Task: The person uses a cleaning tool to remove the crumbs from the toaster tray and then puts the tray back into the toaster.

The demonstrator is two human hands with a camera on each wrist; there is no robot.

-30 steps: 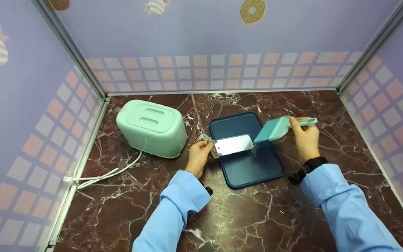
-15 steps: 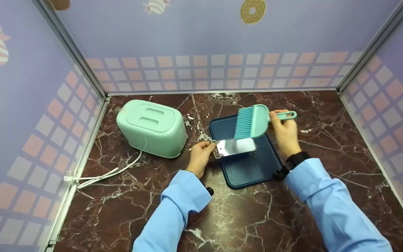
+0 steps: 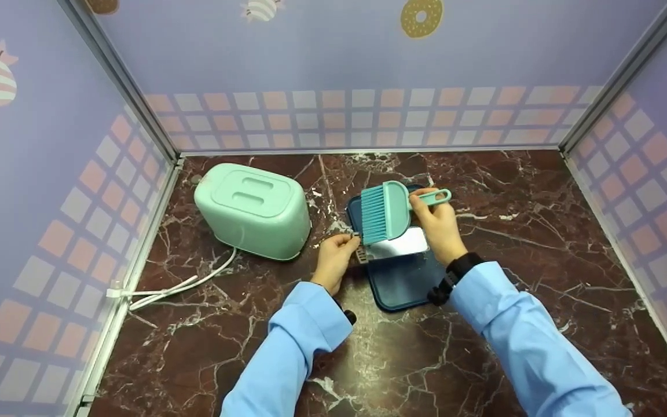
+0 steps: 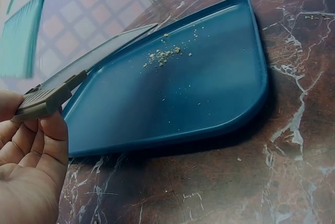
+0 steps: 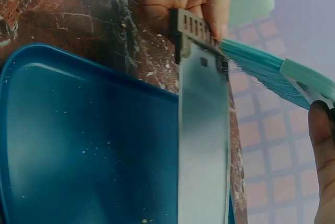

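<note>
My left hand (image 3: 334, 259) pinches the brown slotted end of a shiny metal crumb tray (image 3: 406, 244), held over a dark blue tray (image 3: 400, 289). My right hand (image 3: 442, 229) grips a mint-green hand brush (image 3: 397, 208) by its handle. The brush's teal bristles (image 3: 374, 215) overlap the handle end of the crumb tray in the head view. From the right wrist, the bristle tips appear right by that brown end (image 5: 199, 28). Crumbs (image 4: 165, 55) lie on the blue tray in the left wrist view.
A mint-green toaster (image 3: 252, 211), its top covered by a lid, stands to the left of my left hand. Its white cord (image 3: 183, 284) runs toward the left wall. Patterned panels enclose the dark marbled table (image 3: 223, 341) at the back and sides.
My right hand has moved left with the brush, from beyond the crumb tray's free end, along it to its handle end. My left hand and the crumb tray have stayed nearly still.
</note>
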